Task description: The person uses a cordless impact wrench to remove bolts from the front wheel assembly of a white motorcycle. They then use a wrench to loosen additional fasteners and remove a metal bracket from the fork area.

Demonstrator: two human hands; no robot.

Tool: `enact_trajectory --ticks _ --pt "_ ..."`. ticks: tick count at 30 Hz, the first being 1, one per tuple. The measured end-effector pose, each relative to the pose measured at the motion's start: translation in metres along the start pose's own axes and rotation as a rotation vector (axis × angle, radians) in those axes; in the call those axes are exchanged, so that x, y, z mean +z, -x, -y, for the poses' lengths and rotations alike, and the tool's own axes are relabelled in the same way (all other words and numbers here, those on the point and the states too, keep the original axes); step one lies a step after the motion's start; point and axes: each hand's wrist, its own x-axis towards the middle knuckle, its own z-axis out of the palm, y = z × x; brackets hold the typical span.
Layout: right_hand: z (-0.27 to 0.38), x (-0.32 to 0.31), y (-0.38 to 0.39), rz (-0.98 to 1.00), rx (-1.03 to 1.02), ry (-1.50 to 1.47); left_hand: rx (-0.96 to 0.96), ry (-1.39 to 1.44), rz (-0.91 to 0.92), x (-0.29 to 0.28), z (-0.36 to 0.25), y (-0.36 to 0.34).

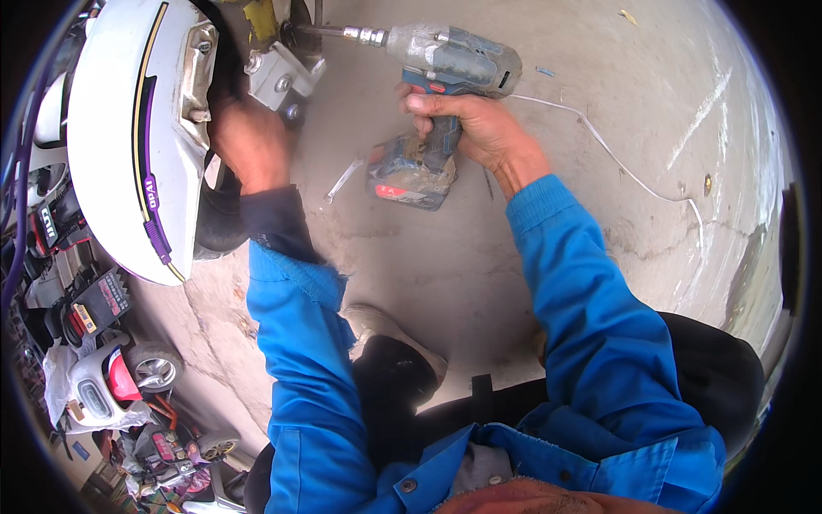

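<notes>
My right hand (pixel 488 133) is wrapped round the grip of a blue and grey cordless impact wrench (pixel 458 58). Its battery hangs below, and the socket (pixel 364 35) on its nose points left, toward the metal parts by the wheel. Whether the socket sits on a fastener is hard to tell. My left hand (pixel 254 146) reaches in beside the white mudguard (pixel 111 146), next to a silver bracket (pixel 282 79) with bolts. The fingers of that hand are hidden behind the mudguard and wheel, so what they touch does not show.
A small spanner (pixel 343 181) lies on the concrete floor (pixel 616 77) between my hands. To the right, a thin white cord (pixel 599 137) trails near a small brass-coloured piece (pixel 708 183). Parked scooters (pixel 103 385) crowd the lower left. My shoe (pixel 394 334) is below.
</notes>
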Motion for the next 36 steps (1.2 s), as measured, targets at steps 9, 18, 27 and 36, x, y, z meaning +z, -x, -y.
enact_trajectory --ticks 9,18,27,36 --pt "-0.007 -0.003 -0.006 -0.025 0.027 -0.006 -0.03 -0.066 -0.006 -0.008 0.002 -0.002" --pt "-0.01 0.0 -0.01 -0.006 0.01 0.007 0.09 -0.124 -0.012 -0.007 0.011 0.008" --pt "-0.015 -0.009 -0.011 0.014 0.01 -0.025 0.203 -1.056 0.551 0.0 0.014 0.021" --pt "-0.017 -0.004 -0.007 -0.042 0.017 -0.017 -0.363 0.144 0.387 -0.04 -0.03 -0.002"
